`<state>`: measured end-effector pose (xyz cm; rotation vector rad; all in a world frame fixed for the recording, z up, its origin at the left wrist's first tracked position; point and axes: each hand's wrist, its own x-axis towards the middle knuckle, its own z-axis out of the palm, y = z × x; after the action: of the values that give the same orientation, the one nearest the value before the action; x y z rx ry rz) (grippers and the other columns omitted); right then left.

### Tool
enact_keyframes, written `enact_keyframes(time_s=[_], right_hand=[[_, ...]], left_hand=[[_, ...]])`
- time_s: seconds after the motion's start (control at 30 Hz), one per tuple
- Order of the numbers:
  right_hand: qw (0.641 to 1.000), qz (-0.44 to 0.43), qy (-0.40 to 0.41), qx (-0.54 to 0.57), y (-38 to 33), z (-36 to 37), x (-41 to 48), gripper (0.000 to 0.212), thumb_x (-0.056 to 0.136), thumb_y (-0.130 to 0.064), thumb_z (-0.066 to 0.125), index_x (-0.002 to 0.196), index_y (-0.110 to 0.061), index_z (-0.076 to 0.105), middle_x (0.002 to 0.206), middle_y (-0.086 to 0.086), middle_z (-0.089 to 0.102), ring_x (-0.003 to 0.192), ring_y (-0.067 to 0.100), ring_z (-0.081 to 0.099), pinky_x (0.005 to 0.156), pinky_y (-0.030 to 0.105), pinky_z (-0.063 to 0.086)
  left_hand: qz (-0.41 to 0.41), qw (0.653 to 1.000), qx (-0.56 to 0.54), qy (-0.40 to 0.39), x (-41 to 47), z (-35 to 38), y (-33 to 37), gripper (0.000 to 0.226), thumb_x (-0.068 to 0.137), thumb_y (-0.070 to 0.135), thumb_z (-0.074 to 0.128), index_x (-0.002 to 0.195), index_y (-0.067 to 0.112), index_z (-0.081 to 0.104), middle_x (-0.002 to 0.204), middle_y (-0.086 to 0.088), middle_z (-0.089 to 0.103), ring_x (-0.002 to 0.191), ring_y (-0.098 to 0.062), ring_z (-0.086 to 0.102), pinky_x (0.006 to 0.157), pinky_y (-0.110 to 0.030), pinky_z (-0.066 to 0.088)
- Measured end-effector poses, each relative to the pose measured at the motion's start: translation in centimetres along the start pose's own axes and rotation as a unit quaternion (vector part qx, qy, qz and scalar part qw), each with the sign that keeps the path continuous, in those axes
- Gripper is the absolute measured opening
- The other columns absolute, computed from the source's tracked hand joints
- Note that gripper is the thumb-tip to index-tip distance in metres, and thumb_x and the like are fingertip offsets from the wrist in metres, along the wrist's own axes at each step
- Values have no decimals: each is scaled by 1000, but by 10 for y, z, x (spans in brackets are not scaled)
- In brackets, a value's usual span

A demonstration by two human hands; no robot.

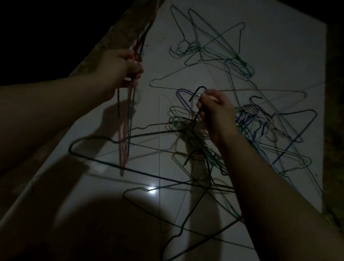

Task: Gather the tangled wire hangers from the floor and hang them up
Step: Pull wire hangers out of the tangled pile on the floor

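- Hangers fill the head view: thin wire ones in dark green, black, purple and pale orange, strewn and knotted across the white tiled floor.
- My left hand is raised at the left edge of the floor, fingers curled round a slim bundle of hangers. They are pink and dark wires held edge-on, running up past the hand and hanging well below it.
- My right hand is out in front, fingertips pinching the neck of a black hanger just under its hook, which stands up above the hand to its left.
- Directly beneath the right hand sits a dense knot of dark hangers, their frames spreading toward me and across under the left hand's bundle.
- Just right of the right hand is another tangle, purple and green. I cannot tell which wires are hooked together.
- Beyond both hands lies a third cluster of green hangers, with a pale orange hanger stretched between it and the right hand.
- A rough brown strip borders the floor behind the left hand.
- A small bright glare shines on the tile nearer to me than both hands, among dark shadows.
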<state>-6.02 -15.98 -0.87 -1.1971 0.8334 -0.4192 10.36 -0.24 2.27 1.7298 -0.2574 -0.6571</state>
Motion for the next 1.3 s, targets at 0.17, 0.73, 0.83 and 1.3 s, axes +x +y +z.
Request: enact_keyframes(time_s=[0.17,0.73,0.83,1.3], right_hand=[[997,-39,21,67,-18,-1,11,11,96,-11,52,105,-5,55,72,7,54,59,10,54,50,17,42],[980,-199,-12,-13,-70,60,7,19,98,-12,48,100,-17,66,76,-7,58,66,5,53,60,19,42],[982,-188,2,17,-66,63,10,22,96,-9,50,110,-6,66,80,-5,60,62,-2,56,58,15,45],[984,-171,-7,-52,-44,35,9,23,94,-8,54,115,-12,60,104,6,62,88,11,61,70,14,52]], left_hand=[[-4,999,-21,25,0,-1,11,15,89,0,50,98,10,55,77,1,57,66,-8,55,51,-16,47],[-59,976,32,-208,-27,43,26,23,92,0,49,88,20,60,80,5,61,72,-8,58,64,-23,51],[-58,974,26,-217,-28,46,26,26,92,-1,47,90,22,59,90,5,66,80,-9,61,66,-23,50],[-67,985,51,-153,-21,48,9,22,87,-2,56,106,10,58,84,-1,67,64,-2,67,74,-29,54]])
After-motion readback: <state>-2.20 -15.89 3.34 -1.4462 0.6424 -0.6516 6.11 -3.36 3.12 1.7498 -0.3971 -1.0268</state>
